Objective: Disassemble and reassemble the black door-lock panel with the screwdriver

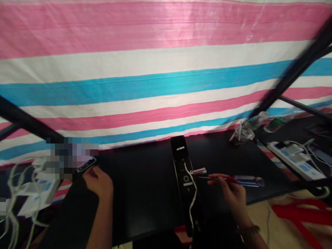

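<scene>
At the left end of the black table, my left hand (98, 181) pinches the edge of a dark, phone-like device (86, 165), partly covered by a pixelated area. Fingers of my right hand (229, 190) are wrapped round a screwdriver (241, 180) with a red and clear handle, its thin shaft pointing left. A long black panel (183, 173) lies in the middle of the table, with a white cable (194, 197) running along it. Close to the panel's right edge is a small pinkish, shiny item (199, 171), near the screwdriver's tip.
A striped sheet (160, 86) hangs behind the table (145, 193). Clear plastic bags or wrap (243, 133) sit at the back right. Power strips with cables (295, 159) lie farther right, with more cables at left. A red stool (303, 214) stands lower right.
</scene>
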`<state>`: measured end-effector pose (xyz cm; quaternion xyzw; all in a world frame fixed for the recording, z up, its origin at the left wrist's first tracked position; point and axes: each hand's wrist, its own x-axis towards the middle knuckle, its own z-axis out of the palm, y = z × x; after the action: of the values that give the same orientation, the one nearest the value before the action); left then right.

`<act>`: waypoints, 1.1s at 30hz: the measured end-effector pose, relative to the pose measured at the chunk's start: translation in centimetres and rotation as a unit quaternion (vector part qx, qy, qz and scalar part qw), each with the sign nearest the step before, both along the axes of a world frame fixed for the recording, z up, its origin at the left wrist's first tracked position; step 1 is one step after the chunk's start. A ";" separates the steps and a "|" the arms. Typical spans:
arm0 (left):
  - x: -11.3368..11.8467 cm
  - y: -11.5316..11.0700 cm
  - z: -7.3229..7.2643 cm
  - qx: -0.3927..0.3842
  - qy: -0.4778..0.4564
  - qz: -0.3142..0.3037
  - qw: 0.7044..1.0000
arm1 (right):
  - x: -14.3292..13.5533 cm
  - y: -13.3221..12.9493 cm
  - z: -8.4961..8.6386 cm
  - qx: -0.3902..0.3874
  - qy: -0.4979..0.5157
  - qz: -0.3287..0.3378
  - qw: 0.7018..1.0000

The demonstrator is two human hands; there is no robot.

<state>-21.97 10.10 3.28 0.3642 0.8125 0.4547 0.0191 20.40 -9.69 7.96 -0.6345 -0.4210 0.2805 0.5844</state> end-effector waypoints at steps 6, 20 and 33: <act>17.2 -11.8 -3.4 -0.054 -0.276 -0.396 0.874 | -1.4 1.6 2.5 0.091 0.023 0.077 0.993; 23.8 -14.7 -3.2 -0.057 -0.321 -0.432 0.841 | -4.8 4.1 2.7 0.103 -0.070 0.245 0.962; 23.2 -15.1 -3.6 -0.023 -0.313 -0.433 0.845 | -5.5 6.8 4.0 0.123 -0.216 0.278 0.928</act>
<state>1.27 -5.02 -0.31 0.5168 0.5334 0.4711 0.4759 14.87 -2.87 11.97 -0.4602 -0.7275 0.2343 0.4516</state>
